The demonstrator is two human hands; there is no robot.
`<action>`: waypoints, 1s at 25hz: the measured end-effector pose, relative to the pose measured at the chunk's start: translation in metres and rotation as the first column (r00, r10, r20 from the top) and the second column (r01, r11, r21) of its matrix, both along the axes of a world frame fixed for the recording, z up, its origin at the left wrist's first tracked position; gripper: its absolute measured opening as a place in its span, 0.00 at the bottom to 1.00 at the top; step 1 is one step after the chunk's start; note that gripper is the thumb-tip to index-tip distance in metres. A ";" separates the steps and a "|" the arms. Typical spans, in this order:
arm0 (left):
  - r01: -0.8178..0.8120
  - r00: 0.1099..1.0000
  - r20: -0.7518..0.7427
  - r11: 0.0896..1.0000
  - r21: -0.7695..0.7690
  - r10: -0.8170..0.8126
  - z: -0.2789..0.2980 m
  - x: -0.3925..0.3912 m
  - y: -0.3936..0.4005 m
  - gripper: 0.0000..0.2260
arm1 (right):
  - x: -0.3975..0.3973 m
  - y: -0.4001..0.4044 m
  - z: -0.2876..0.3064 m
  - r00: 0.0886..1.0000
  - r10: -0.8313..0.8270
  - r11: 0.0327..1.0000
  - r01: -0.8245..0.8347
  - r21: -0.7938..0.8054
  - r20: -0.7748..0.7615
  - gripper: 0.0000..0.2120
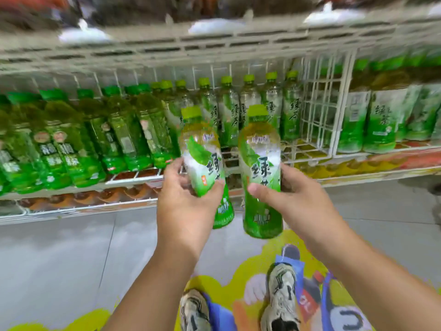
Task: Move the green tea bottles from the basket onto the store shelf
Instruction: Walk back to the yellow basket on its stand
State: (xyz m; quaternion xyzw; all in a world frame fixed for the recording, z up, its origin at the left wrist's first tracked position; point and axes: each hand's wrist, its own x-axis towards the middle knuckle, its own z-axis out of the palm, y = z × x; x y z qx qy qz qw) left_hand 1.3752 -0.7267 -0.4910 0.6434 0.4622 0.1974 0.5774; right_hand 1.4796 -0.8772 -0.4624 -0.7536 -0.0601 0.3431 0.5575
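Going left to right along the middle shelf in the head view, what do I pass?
Dark-green-capped bottles → light-green-capped green tea bottles → wire divider → larger green tea bottles. In front: left hand with one bottle, right hand with another.

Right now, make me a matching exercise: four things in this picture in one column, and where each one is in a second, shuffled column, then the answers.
Things
1. left hand
2. right hand
3. wire divider
4. sneakers

Places
A. on the floor graphic
B. gripping the tilted green tea bottle
C. standing on the shelf among bottle rows
D. gripping the upright green tea bottle

Pairs: 1-B, 2-D, 3-C, 4-A
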 end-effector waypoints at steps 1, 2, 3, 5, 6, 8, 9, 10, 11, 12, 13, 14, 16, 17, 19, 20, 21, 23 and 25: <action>-0.009 1.000 -0.008 0.999 0.035 0.009 -0.011 0.010 0.009 0.25 | 0.009 0.009 -0.011 1.000 -0.016 1.000 0.016 0.003 0.003 0.11; -0.014 1.000 -0.013 0.997 0.077 0.015 -0.021 0.021 0.018 0.24 | 0.018 0.019 -0.021 1.000 -0.023 1.000 0.023 0.013 0.009 0.11; -0.010 1.000 -0.023 0.992 0.125 0.013 -0.027 0.030 0.028 0.23 | 0.028 0.029 -0.029 1.000 -0.023 0.999 0.022 0.023 0.011 0.13; 0.016 0.999 -0.052 0.981 0.193 -0.006 -0.036 0.048 0.046 0.20 | 0.048 0.048 -0.043 1.000 -0.005 1.000 0.005 0.022 0.020 0.21; 0.033 0.998 -0.065 0.978 0.205 -0.020 -0.038 0.057 0.055 0.19 | 0.058 0.058 -0.047 0.999 0.002 1.000 -0.002 -0.004 0.037 0.29; 0.067 0.993 -0.109 0.965 0.255 -0.040 -0.043 0.071 0.072 0.18 | 0.076 0.077 -0.054 0.999 0.027 0.995 -0.023 -0.094 0.045 0.43; 0.067 0.988 -0.150 0.959 0.274 -0.026 -0.045 0.077 0.078 0.18 | 0.083 0.083 -0.058 0.998 0.037 0.995 -0.032 -0.097 0.043 0.44; 0.056 0.983 -0.182 0.959 0.279 -0.004 -0.048 0.084 0.082 0.19 | 0.090 0.090 -0.062 0.997 0.047 0.996 -0.042 -0.077 0.053 0.42; 0.047 0.982 -0.189 0.960 0.275 0.007 -0.051 0.090 0.084 0.18 | 0.097 0.096 -0.066 0.996 0.058 0.997 -0.054 -0.060 0.063 0.37; 0.046 0.983 -0.183 0.960 0.275 0.005 -0.054 0.097 0.087 0.17 | 0.102 0.104 -0.070 0.995 0.066 0.997 -0.064 -0.042 0.071 0.32; 0.058 0.983 -0.186 0.957 0.285 -0.004 -0.058 0.102 0.089 0.16 | 0.107 0.111 -0.076 0.995 0.067 0.998 -0.065 -0.028 0.073 0.28; 0.081 0.977 -0.212 0.950 0.301 -0.016 -0.061 0.108 0.092 0.15 | 0.112 0.118 -0.082 0.995 0.062 0.998 -0.060 -0.023 0.074 0.26; 0.149 0.950 -0.310 0.931 0.334 -0.041 -0.066 0.118 0.102 0.15 | 0.119 0.134 -0.095 0.996 0.031 0.999 -0.028 -0.044 0.080 0.25; 0.190 0.930 -0.364 0.919 0.346 -0.055 -0.070 0.123 0.109 0.16 | 0.122 0.140 -0.103 0.995 0.018 0.999 -0.013 -0.046 0.095 0.22; 0.267 0.881 -0.468 0.892 0.364 -0.073 -0.075 0.131 0.118 0.20 | 0.125 0.151 -0.118 0.991 -0.020 0.999 0.026 -0.042 0.129 0.23; 0.298 0.857 -0.510 0.879 0.373 -0.073 -0.078 0.134 0.120 0.23 | 0.125 0.155 -0.125 0.991 -0.039 0.998 0.045 -0.040 0.131 0.24; 0.315 0.844 -0.532 0.868 0.384 -0.071 -0.081 0.137 0.121 0.25 | 0.125 0.159 -0.131 0.989 -0.061 0.997 0.067 -0.041 0.132 0.29; 0.317 0.841 -0.538 0.854 0.412 -0.053 -0.086 0.144 0.121 0.27 | 0.128 0.163 -0.141 0.988 -0.095 0.993 0.103 -0.053 0.122 0.36; 0.323 0.820 -0.571 0.857 0.400 -0.042 -0.090 0.148 0.118 0.31 | 0.130 0.166 -0.146 0.987 -0.118 0.989 0.127 -0.082 0.105 0.43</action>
